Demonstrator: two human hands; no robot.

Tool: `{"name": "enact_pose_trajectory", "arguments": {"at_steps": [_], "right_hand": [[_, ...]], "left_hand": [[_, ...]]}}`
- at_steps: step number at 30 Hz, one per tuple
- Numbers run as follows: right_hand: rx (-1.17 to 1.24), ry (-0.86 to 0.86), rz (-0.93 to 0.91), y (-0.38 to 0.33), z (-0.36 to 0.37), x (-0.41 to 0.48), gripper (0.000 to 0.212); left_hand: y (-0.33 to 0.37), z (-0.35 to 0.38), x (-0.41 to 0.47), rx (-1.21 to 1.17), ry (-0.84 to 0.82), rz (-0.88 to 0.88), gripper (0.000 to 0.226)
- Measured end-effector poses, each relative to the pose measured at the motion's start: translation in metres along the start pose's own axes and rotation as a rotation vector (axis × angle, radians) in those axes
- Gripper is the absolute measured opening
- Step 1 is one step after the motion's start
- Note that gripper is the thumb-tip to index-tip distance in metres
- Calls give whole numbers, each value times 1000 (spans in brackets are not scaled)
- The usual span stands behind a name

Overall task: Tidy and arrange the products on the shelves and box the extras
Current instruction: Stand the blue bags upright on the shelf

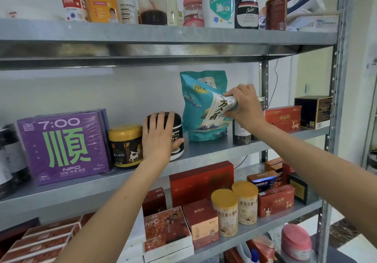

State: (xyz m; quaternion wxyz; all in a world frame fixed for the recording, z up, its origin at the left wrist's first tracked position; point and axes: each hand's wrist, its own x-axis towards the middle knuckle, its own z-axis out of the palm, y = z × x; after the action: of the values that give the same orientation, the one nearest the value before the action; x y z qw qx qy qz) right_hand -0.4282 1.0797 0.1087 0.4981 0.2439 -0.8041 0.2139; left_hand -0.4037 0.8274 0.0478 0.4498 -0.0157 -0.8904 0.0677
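Note:
On the middle shelf (204,152) my left hand (158,138) wraps around a black jar with a rounded lid (177,128), which stands upright on the metal. My right hand (243,106) pinches the right side of a teal pouch (201,103) with white and dark lettering. The pouch stands on the shelf and leans against a second teal pouch behind it. A yellow-lidded dark jar (126,145) stands just left of the black jar, and a purple box (63,147) sits further left.
Right of the pouch stand a glass jar (241,133), a red box (283,117) and a black box (313,111). Bottles crowd the top shelf (163,35). Red boxes and two yellow-lidded cans (234,207) fill the lower shelf. A steel upright (337,79) frames the right side.

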Motion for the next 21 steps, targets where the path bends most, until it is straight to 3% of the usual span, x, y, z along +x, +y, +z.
{"name": "enact_pose_trajectory", "arguments": {"at_steps": [6, 11, 14, 17, 21], "right_hand": [[27, 61, -1, -6, -23, -2, 52], [64, 62, -12, -17, -45, -18, 54], [107, 60, 1, -25, -58, -34, 54], [176, 2, 41, -33, -70, -54, 58], [256, -119, 28, -45, -76, -77, 67]], "left_hand": [[-1, -4, 0, -34, -26, 15, 85], [-2, -19, -7, -276, -41, 88, 113], [14, -35, -29, -692, -54, 172, 111], [24, -51, -55, -1321, -204, 55, 86], [30, -52, -82, -1594, -398, -120, 86]]}}
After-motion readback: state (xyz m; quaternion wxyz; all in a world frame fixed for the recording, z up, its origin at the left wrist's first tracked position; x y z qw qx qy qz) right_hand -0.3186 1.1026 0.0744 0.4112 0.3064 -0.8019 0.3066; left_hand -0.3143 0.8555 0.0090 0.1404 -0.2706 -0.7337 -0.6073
